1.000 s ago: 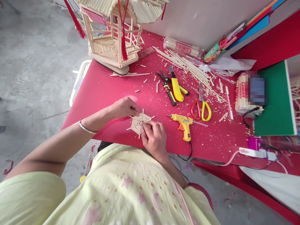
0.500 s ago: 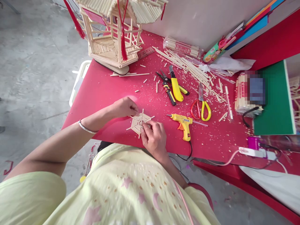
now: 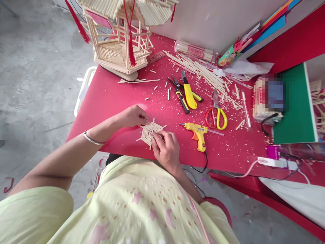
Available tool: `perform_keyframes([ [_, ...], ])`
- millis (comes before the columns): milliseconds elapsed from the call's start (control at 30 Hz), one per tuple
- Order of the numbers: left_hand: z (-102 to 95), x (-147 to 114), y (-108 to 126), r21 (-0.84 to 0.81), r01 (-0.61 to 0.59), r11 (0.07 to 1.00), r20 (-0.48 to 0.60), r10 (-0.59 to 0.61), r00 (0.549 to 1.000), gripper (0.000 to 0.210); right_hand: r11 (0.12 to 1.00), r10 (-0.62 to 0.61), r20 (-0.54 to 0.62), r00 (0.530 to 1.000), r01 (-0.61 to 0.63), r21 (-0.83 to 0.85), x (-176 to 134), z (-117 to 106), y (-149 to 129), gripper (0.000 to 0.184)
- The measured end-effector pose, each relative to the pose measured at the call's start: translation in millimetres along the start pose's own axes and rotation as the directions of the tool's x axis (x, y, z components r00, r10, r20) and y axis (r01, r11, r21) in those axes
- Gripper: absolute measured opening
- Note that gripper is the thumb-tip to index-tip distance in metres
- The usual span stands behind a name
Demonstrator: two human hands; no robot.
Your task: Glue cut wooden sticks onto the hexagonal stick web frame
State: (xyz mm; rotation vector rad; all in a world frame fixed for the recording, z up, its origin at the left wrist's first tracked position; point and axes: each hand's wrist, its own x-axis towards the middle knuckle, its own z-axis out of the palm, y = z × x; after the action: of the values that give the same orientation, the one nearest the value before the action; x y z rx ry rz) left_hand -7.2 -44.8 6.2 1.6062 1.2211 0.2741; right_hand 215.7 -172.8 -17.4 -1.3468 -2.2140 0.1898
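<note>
A small hexagonal web-shaped piece of wooden sticks [image 3: 148,136] is at the near edge of the red table, with stick ends jutting out at its corners. My left hand [image 3: 135,116] is closed at its upper left corner, thumb and fingers pinching one of the stick tips there. Over the right part of the piece, my right hand [image 3: 166,147] has its thumb and fingers pressed together near the centre, gripping it. To the right lies a yellow hot glue gun [image 3: 198,134] with a glue stick in its back end.
A stick-built pavilion model [image 3: 119,51] with red tassels stands at the back left. Pliers [image 3: 180,98], a yellow utility knife [image 3: 190,95], scissors [image 3: 215,115] and loose sticks [image 3: 203,73] lie farther back among wood crumbs. A power strip [image 3: 275,163] is at the right.
The view has shifted slightly, so the table things appear a little farther left. Both hands stay in nearly the same place on the stick web.
</note>
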Motion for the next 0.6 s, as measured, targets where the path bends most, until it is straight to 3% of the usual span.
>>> perform_keyframes([
  [167,-0.5,0.6,-3.0,-0.007,0.021,1.000,-0.016,-0.021,1.000,0.029,0.997,0.061,-0.170,0.984,-0.068,-0.036,-7.3,-16.5,9.8,0.038],
  [267,-6.3,-5.0,-7.1,0.004,-0.006,1.000,-0.028,0.006,1.000,0.030,0.956,0.190,-0.351,0.917,-0.255,-0.148,-16.3,-41.9,30.9,0.038],
  [333,-12.6,-11.8,-11.6,0.033,-0.083,0.996,-0.048,0.085,0.995,0.030,0.882,0.314,-0.395,0.863,-0.419,-0.215,-23.9,-59.9,48.5,0.041],
  [467,-22.2,-24.2,-23.0,0.144,-0.220,0.965,-0.056,0.230,0.971,0.031,0.714,0.600,-0.298,0.742,-0.665,-0.218,-36.3,-80.9,78.0,0.047],
  [533,-22.5,-26.2,-28.9,0.183,-0.291,0.939,-0.045,0.304,0.952,0.028,0.656,0.703,-0.202,0.682,-0.731,-0.188,-37.0,-82.4,87.0,0.047],
  [600,-20.7,-25.2,-33.7,0.217,-0.349,0.912,-0.041,0.366,0.930,0.021,0.629,0.741,-0.134,0.658,-0.750,-0.202,-33.6,-81.6,93.4,0.047],
])
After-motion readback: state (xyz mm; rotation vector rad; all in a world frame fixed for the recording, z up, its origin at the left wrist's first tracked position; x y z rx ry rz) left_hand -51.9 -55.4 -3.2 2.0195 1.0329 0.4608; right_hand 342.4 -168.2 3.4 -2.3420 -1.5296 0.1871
